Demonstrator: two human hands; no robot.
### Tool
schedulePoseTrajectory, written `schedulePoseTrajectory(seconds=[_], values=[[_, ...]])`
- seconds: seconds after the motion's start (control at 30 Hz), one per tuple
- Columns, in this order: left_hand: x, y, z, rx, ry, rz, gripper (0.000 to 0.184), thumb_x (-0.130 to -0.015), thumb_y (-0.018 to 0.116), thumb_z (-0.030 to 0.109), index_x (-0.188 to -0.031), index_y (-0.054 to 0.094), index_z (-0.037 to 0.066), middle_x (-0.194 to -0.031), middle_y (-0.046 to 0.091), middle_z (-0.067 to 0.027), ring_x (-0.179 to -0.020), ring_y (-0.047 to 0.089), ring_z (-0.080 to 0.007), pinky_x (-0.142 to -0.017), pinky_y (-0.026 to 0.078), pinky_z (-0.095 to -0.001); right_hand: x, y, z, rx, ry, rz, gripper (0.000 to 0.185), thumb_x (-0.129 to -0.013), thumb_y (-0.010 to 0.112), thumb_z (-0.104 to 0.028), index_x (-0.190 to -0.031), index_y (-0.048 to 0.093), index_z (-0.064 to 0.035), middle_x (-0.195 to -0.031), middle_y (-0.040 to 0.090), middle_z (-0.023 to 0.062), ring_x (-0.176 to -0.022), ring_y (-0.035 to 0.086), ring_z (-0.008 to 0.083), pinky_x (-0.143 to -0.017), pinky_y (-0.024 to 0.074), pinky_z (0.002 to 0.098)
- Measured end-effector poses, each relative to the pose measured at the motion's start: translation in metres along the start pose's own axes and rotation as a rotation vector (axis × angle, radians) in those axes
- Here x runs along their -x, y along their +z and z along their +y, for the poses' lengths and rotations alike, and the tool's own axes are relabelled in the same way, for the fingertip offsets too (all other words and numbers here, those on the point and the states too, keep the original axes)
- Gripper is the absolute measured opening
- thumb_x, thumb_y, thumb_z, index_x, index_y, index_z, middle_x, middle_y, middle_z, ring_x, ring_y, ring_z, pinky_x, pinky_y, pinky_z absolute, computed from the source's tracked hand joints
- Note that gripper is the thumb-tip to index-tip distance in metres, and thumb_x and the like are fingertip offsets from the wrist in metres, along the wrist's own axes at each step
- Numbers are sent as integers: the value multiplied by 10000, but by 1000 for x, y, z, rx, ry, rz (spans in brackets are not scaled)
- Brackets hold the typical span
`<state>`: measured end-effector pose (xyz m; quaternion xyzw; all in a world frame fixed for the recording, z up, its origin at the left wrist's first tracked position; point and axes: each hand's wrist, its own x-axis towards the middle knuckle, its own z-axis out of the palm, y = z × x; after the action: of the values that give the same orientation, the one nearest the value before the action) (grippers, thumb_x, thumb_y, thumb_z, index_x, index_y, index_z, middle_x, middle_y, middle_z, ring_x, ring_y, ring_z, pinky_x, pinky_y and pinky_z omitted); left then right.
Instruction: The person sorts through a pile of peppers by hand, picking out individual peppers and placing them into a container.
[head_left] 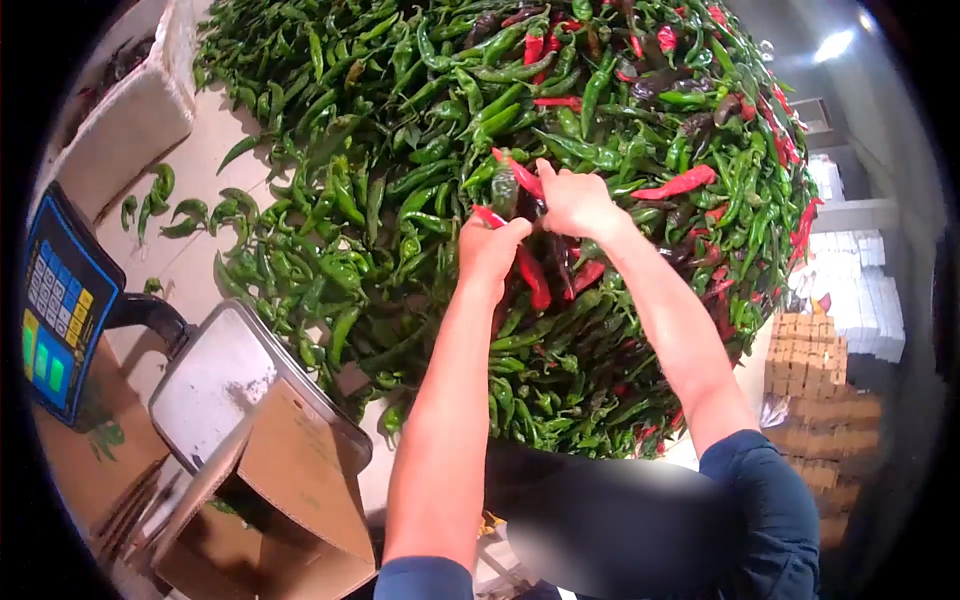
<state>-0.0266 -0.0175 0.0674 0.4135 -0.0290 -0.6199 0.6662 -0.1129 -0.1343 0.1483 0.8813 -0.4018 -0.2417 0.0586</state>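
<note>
Both hands are over a large heap of chili peppers (420, 150), mostly green with red and dark ones mixed in. My left hand (487, 252) is closed around red chili peppers (533, 280); one red end pokes out above its fingers and a longer red part hangs below. Close beside it, my right hand (577, 203) is closed on a red chili pepper (522, 176), with its index finger lying along the pod. Dark chili peppers (528, 207) show between the two hands. How many pods each hand holds is partly hidden.
At the lower left, an open cardboard box (310, 470) sits on the metal plate of a scale (205, 370) with a keypad display (60, 300). A white foam box (140, 120) stands at upper left. Stacked cartons (820, 400) are at right. Loose green peppers (155, 195) lie on the floor.
</note>
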Motion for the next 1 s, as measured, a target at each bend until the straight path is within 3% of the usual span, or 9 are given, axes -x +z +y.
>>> schedulePoseTrajectory(seconds=[0.1, 0.23, 0.27, 0.33, 0.43, 0.53, 0.7, 0.8, 1.0], values=[[-10, 0, -6, 38, -39, -99, 244, -740, 698, 33, -983, 683, 45, -927, 696, -18, -836, 639, -142, -781, 507, -318, -2, 10, -9, 35, -11, -9, 674, -745, 722, -239, -1308, 450, 10, -915, 687, 204, -862, 686, 420, -794, 542, 518], [-19, -14, -20, 135, -200, -126, 198, -751, 692, 41, -948, 695, 34, -926, 709, -44, -836, 658, -173, -784, 521, -344, 10, 2, 7, -334, 97, -3, 473, -731, 692, -204, -1102, 515, 30, -980, 682, 250, -950, 674, 421, -859, 537, 480], [-22, -15, -25, 141, -240, -119, 191, -753, 692, 41, -943, 696, 31, -925, 711, -49, -835, 660, -178, -784, 522, -345, 6, 4, 15, -408, 101, 19, 511, -722, 690, -212, -1143, 518, 19, -992, 682, 252, -947, 674, 412, -861, 537, 467], [-22, -8, -22, 91, -181, -168, 182, -791, 704, 64, -970, 704, 39, -906, 715, -55, -799, 677, -197, -742, 553, -361, -11, 4, 20, -449, 97, -150, 474, -717, 684, -222, -1107, 571, 20, -963, 685, 248, -935, 677, 402, -836, 534, 444], [-20, -4, -19, 183, -205, -203, 193, -803, 702, 85, -990, 694, 36, -900, 707, -59, -801, 678, -203, -748, 559, -367, -25, 3, 21, -526, -13, -333, 409, -671, 743, -160, -1007, 595, 19, -904, 686, 136, -849, 658, 259, -776, 512, 372], [-14, -9, -25, 277, -187, -104, 199, -814, 685, 73, -1009, 689, 34, -905, 702, -65, -789, 678, -204, -747, 562, -367, -28, -8, 29, -788, -181, -462, 421, -668, 757, -119, -1032, 591, 12, -900, 673, 66, -855, 622, 186, -770, 507, 349], [20, -5, -26, 356, -71, -78, 330, -785, 707, -8, -1104, 631, 35, -997, 685, -56, -865, 659, -182, -781, 542, -334, 15, -36, 25, -961, -276, -366, 754, -696, 749, -78, -1386, 456, 8, -1155, 612, 58, -1015, 571, 126, -946, 473, 278], [28, -1, -27, 383, 22, -17, 411, -775, 693, -91, -1150, 579, 32, -1048, 669, -60, -896, 646, -166, -813, 530, -316, 21, -29, 22, -1178, -209, -454, 733, -703, 749, -82, -1377, 472, 0, -1152, 606, 28, -1005, 564, 114, -940, 477, 288], [42, -7, -17, 497, 167, 10, 493, -802, 718, -72, -1234, 504, 30, -1128, 644, -75, -996, 640, -190, -881, 527, -338, 14, -35, -2, -971, -318, -400, 610, -721, 726, -95, -1290, 527, 1, -1016, 602, 26, -895, 533, 91, -813, 482, 272]])
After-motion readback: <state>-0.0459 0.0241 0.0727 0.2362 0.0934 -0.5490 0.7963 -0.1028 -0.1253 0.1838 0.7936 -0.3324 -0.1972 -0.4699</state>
